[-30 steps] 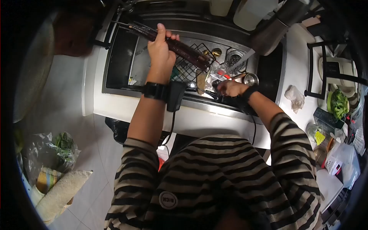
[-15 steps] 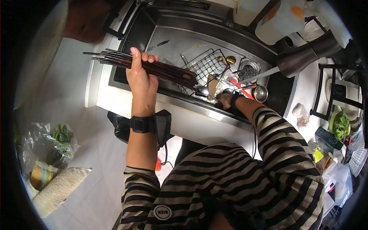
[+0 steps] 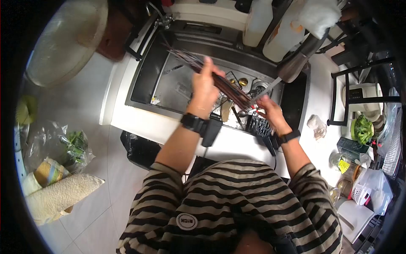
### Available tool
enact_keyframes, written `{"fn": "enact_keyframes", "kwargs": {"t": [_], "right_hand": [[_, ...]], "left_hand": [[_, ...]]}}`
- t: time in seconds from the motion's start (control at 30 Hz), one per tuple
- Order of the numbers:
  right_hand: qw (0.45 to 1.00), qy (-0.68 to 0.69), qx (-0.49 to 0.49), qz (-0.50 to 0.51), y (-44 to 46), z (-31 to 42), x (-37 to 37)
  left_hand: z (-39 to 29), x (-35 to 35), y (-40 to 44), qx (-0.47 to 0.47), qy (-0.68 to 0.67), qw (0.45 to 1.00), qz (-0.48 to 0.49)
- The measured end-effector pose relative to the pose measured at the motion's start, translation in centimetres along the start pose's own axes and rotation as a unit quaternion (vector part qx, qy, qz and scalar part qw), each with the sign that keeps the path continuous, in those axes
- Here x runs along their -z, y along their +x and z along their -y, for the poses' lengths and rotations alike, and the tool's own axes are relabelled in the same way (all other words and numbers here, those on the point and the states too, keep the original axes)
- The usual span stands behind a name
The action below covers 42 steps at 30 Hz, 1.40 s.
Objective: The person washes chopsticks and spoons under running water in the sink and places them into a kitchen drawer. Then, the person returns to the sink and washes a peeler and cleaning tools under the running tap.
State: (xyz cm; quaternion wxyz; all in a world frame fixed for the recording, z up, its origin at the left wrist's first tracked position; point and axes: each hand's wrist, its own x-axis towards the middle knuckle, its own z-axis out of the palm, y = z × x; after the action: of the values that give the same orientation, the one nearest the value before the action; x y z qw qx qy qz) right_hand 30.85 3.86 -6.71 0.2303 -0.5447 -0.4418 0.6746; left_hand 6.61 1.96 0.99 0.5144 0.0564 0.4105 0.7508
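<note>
My left hand is wrapped around a bundle of dark chopsticks, held slanting over the sink. At the bundle's lower right end is my right hand, its fingers apart and curved beside the chopstick tips; whether they touch is hard to see. A stream of water runs from the dark faucet towards those tips. Below the hands, metal utensils and a spoon lie in the sink, partly hidden by the bundle.
A knife-like utensil rests on the sink's left side. Large plastic jugs stand behind the sink. On the right counter are a crumpled plastic bag, a black rack and broccoli. Bagged greens are at the left.
My left hand has carried the chopsticks right and tilted them down towards the water. My right hand has risen from the sink contents to the bundle's end. The view has shifted.
</note>
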Motion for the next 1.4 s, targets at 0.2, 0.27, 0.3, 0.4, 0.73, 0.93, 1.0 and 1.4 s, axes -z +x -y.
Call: {"fn": "enact_keyframes", "kwargs": {"t": [0.2,0.27,0.3,0.4,0.73,0.93,1.0,1.4], "right_hand": [[0.888,0.452,-0.051,-0.069,-3.6,0.7,1.1],[0.875,0.462,-0.048,-0.135,-4.3,0.3,1.5],[0.876,0.455,-0.051,-0.151,-4.7,0.5,1.5],[0.987,0.015,0.004,-0.16,-5.6,-1.4,3.5],[0.915,-0.359,0.158,-0.094,-7.6,0.9,1.2],[0.88,-0.416,0.195,-0.118,-7.5,-0.6,1.4],[0.872,-0.428,0.202,-0.126,-7.4,-0.7,1.3],[0.853,-0.457,0.205,-0.146,-7.4,0.2,1.3]], "left_hand": [[9.5,-4.2,-1.7,0.157,-0.07,0.979,0.114],[11.6,-5.0,-2.9,0.163,-0.068,0.972,0.158],[11.7,-5.2,-3.6,0.181,-0.036,0.965,0.188],[12.3,-5.6,-4.4,0.216,-0.003,0.952,0.217],[10.2,-5.4,-2.6,0.129,0.043,0.956,0.262],[4.8,-5.2,1.1,0.192,-0.09,0.94,0.267],[5.0,-4.7,1.5,0.223,-0.073,0.93,0.282],[8.8,-6.1,-1.3,0.263,-0.15,0.946,0.119]]}}
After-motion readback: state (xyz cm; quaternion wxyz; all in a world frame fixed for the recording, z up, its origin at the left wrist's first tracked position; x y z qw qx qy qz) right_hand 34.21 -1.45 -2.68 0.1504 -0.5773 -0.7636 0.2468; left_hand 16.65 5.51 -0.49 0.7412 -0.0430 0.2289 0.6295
